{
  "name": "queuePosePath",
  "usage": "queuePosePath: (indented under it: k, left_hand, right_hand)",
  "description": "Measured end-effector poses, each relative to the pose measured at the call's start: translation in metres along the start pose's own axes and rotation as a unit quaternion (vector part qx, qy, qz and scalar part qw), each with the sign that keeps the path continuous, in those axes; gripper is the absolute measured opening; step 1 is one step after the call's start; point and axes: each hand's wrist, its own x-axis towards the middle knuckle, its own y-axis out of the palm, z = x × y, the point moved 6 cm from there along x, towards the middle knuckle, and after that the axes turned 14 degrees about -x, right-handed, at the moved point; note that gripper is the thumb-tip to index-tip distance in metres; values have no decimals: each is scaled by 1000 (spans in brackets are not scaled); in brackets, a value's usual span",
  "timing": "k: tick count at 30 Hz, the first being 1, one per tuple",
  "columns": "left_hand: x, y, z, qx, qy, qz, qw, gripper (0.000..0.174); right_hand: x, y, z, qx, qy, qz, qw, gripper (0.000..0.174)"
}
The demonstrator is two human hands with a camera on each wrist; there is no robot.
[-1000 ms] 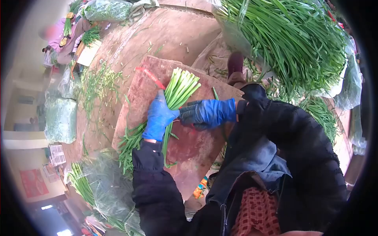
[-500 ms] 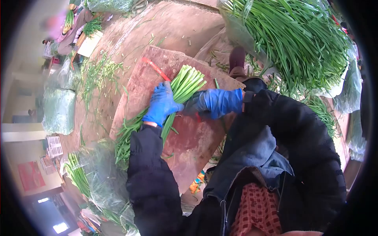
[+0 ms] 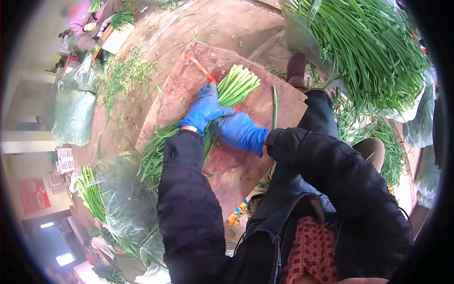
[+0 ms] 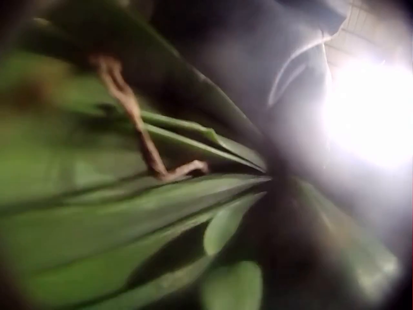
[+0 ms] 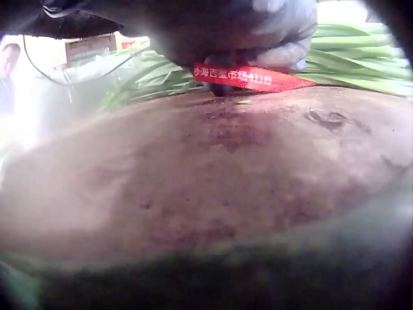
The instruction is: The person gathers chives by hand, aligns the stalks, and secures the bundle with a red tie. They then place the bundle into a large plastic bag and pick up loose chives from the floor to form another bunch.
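Observation:
A bunch of garlic chives (image 3: 240, 86) lies slantwise on a reddish board (image 3: 257, 102), pale cut ends pointing away from me. My left hand (image 3: 204, 106), in a blue glove, grips the bunch around its middle. A red printed tape (image 3: 201, 67) sticks out beyond the left fingers. Close beside the left hand, my gloved right hand (image 3: 239, 131) is curled at the bunch's near side. In the right wrist view, its dark fingers pinch the red tape (image 5: 245, 78) low against the board. Blurred green leaves (image 4: 122, 226) fill much of the left wrist view.
A large heap of chives (image 3: 359, 52) in plastic stands at the upper right. Bagged chives (image 3: 90, 194) lie at the lower left, and a wrapped bale (image 3: 74, 118) farther left. Trimmings (image 3: 120, 78) litter the floor. Another person (image 3: 87, 23) sits at the far upper left.
My right hand has turned from stretched fingers under the bunch to a curled hand drawn closer to the left one. The left hand keeps its grip. The board appears higher and farther right in view.

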Motion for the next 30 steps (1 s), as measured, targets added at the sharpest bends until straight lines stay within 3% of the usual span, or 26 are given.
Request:
queuePosePath:
  k: [2,3,5,7,9,11,13,15,16,17,18,19,20,21,22,23,24,25,27,29,30]
  left_hand:
    - [-1,0,-3,32,-8,-12,999,115]
    - [-1,-2,-6,30,-7,-14,999,115]
    - [-4,-3,-9,9,-20,-18,1000,113]
    - [-6,-1,-9,21,-17,-30,999,112]
    - [-6,-5,-16,31,-9,-46,998,111]
    - [-10,-7,-22,13,-54,10,998,115]
    - [-17,-16,-30,-13,-27,3,1000,117]
    - [-25,-23,-32,-39,0,-4,999,119]
    - [-31,-34,-31,-57,19,-39,997,120]
    - [-37,-44,-30,-73,38,-74,994,122]
    - [-49,-58,-28,-127,72,-141,979,107]
    - [-65,-65,-30,-126,71,-144,979,107]
    - [-87,-79,-29,-135,64,-216,965,92]
    - [-110,-91,-32,-143,57,-287,946,78]
    - [-127,-91,-37,-142,53,-288,946,78]
    - [-147,-93,-41,-157,47,-325,931,63]
    - [-165,-93,-41,-172,41,-361,915,49]
    - [-178,-84,-41,-172,40,-362,915,49]
    - [-203,-66,-38,-122,36,-400,908,41]
    - [-218,-40,-36,-93,45,-406,908,40]
    - [-219,-30,-38,-64,58,-412,907,39]
  right_hand:
    - [-5,-14,4,166,-24,-19,986,13]
    - [-12,-28,7,164,-26,-19,986,13]
    - [-35,-57,28,231,-119,115,959,16]
    - [-58,-88,36,352,-150,234,894,15]
    - [-87,-122,25,415,-20,405,815,13]
    - [-100,-150,-7,458,4,316,831,16]
    - [-113,-152,-71,489,81,223,839,19]
    - [-115,-190,-124,182,167,190,950,20]
    - [-120,-195,-150,-62,128,177,974,21]
    - [-127,-194,-168,-301,81,151,938,23]
    - [-132,-185,-177,-303,79,148,938,23]
    - [-136,-176,-185,-384,91,150,906,22]
    - [-138,-171,-191,-461,102,153,868,22]
    - [-129,-176,-178,-461,99,152,869,22]
    - [-113,-185,-151,-393,97,135,905,20]
    - [-100,-189,-133,-322,97,117,934,18]
    - [-88,-186,-119,-270,18,25,962,16]
    - [-78,-182,-106,-213,-60,-68,973,15]
    - [-51,-169,-76,-113,-135,-109,978,17]
    - [-36,-157,-44,-55,-188,-120,973,19]
    - [-31,-139,-42,-59,-193,-81,976,33]
